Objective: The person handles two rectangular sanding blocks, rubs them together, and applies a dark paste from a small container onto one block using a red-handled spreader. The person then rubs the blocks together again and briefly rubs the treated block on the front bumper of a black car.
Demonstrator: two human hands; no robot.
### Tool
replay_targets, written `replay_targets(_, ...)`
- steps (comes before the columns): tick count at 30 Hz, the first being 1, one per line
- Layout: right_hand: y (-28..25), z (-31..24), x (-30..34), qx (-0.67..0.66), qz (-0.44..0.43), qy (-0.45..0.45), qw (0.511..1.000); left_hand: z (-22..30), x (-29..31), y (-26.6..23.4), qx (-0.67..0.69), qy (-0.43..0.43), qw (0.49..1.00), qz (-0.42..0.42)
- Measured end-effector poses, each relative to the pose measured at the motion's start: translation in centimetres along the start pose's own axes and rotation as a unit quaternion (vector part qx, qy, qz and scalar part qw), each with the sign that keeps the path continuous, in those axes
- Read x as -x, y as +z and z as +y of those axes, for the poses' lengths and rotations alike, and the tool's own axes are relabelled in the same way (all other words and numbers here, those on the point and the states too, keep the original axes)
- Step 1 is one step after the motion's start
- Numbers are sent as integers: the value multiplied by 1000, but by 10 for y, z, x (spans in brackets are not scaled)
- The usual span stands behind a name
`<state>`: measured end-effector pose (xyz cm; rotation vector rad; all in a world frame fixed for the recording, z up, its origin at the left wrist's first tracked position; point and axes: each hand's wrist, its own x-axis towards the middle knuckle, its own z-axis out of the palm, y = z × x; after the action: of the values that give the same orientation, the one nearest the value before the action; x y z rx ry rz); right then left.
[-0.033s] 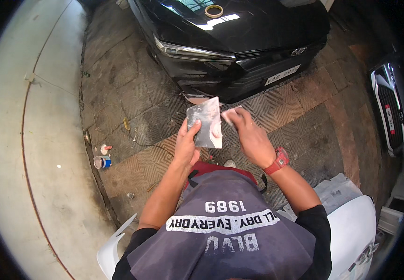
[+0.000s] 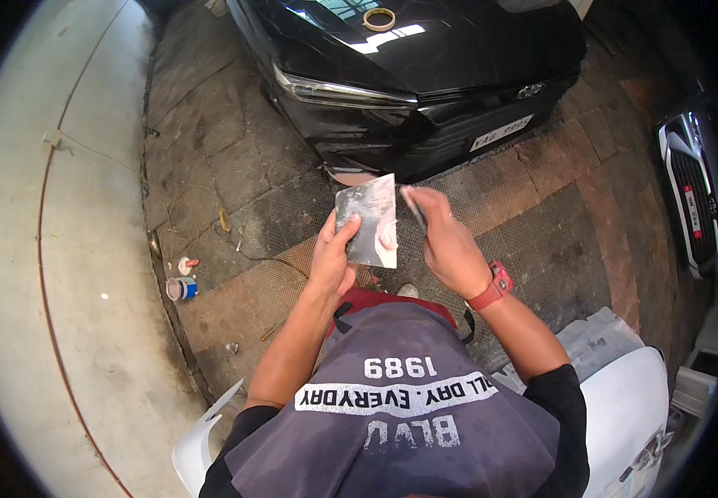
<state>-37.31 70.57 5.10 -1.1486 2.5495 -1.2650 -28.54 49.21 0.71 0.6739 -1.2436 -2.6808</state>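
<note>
My left hand (image 2: 332,249) is closed on the edge of a flat rectangular mixing plate (image 2: 361,203), thumb on top. The plate is smeared grey and pale pink, with a lump of pale pink putty (image 2: 387,234) along its right side. Just right of the plate, my right hand (image 2: 449,245) pinches a thin putty spreader (image 2: 414,205). The spreader is seen nearly edge-on, blurred, and apart from the plate. Beyond both hands stands a black car (image 2: 442,116), with a pinkish patch (image 2: 352,178) low on its bumper corner.
A roll of tape (image 2: 379,20) lies on the car's hood. Along the pale wall (image 2: 85,249) at left, an open can (image 2: 180,289) stands on the paved floor (image 2: 234,199). White panels (image 2: 616,390) are close behind me at right. Another car front (image 2: 691,195) is at far right.
My right hand has turned the spreader from showing its pink-coated face to nearly edge-on. The plate in my left hand has shifted slightly right and down.
</note>
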Motion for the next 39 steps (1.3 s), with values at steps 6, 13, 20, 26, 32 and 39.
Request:
replay_targets(6,10,-10,-3,-510,-5,174,843,15,-13,15,7,128,991,48)
replay_targets(13,-12,-9,4,-303,-124,162,931,18,-9,22,-44,210,971,105)
replay_targets(20,-18,-21,-9,235,40,-56,970,11,-1,21,-215,178,960,28)
replay_targets(26,-6,-26,14,235,-79,-97,964,11,-5,8,-218,222,944,106)
replay_targets(32,-15,-69,14,70,-66,-195,976,19,-12,0,-46,158,983,82)
replay_targets(39,19,21,6,221,-61,-33,973,20,-2,17,40,63,997,3)
